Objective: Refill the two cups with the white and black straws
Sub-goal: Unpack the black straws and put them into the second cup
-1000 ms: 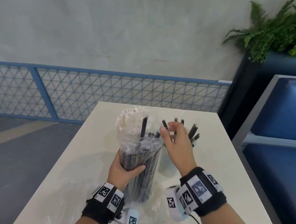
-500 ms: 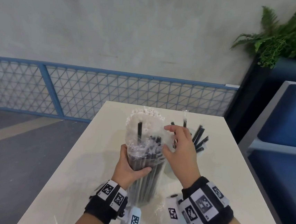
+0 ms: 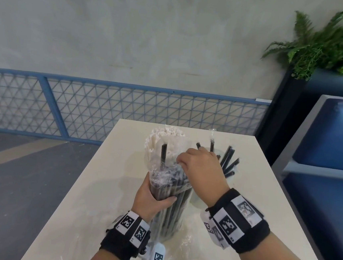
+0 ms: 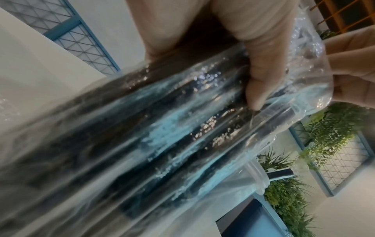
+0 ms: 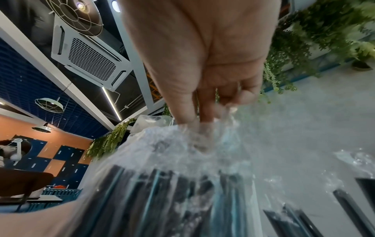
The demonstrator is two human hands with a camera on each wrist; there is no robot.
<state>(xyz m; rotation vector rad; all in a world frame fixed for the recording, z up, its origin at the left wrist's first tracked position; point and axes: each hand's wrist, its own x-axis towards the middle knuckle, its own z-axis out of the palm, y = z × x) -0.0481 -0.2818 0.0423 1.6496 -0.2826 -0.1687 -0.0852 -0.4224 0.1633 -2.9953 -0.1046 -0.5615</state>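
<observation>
Holding the bag of black straws (image 3: 169,201) upright on the table (image 3: 98,185), my left hand (image 3: 149,199) is wrapped round its middle, thumb across the front, so the straws' long axis runs straight up toward my right hand (image 3: 200,170). That hand sits directly over the bag's open top, fingertips (image 5: 202,128) dipped into the crinkled plastic and closing on the straw ends; whether they have actually pinched one I cannot tell. The cup for black straws (image 3: 225,172) stands just beyond and to the right of the bag, a few straws already leaning in it. The white straws (image 3: 166,135) stand behind the bag. I judge a straight upward pull, then a short carry right.
</observation>
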